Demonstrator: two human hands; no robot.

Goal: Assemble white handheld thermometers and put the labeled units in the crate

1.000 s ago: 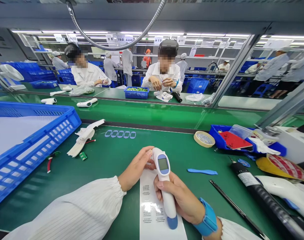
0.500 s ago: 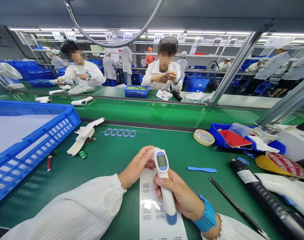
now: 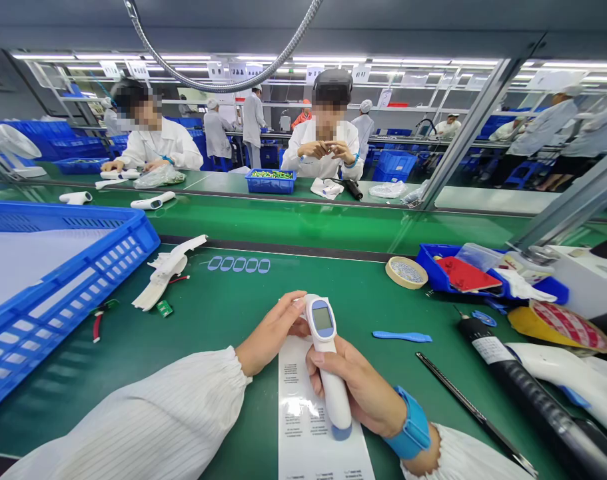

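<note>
A white infrared thermometer (image 3: 327, 360) with a blue-framed screen stands upright in front of me. My right hand (image 3: 358, 387) is wrapped round its handle, thumb on the front. My left hand (image 3: 273, 332) touches the thermometer's head from the left, fingers curled against it. Under both hands lies a white strip of printed labels (image 3: 308, 427) on the green mat (image 3: 223, 320).
A big blue crate (image 3: 58, 280) sits at left. White shell halves (image 3: 163, 270), a small circuit board (image 3: 164, 309), five blue lens rings (image 3: 239, 265), a tape roll (image 3: 406, 273), a blue pry tool (image 3: 402, 337), a black electric screwdriver (image 3: 523, 393) and a blue parts tray (image 3: 433, 267) lie around. Workers sit across the conveyor (image 3: 283, 220).
My hands and the thermometer hold almost still; the view has shifted slightly. The workers opposite have moved their hands.
</note>
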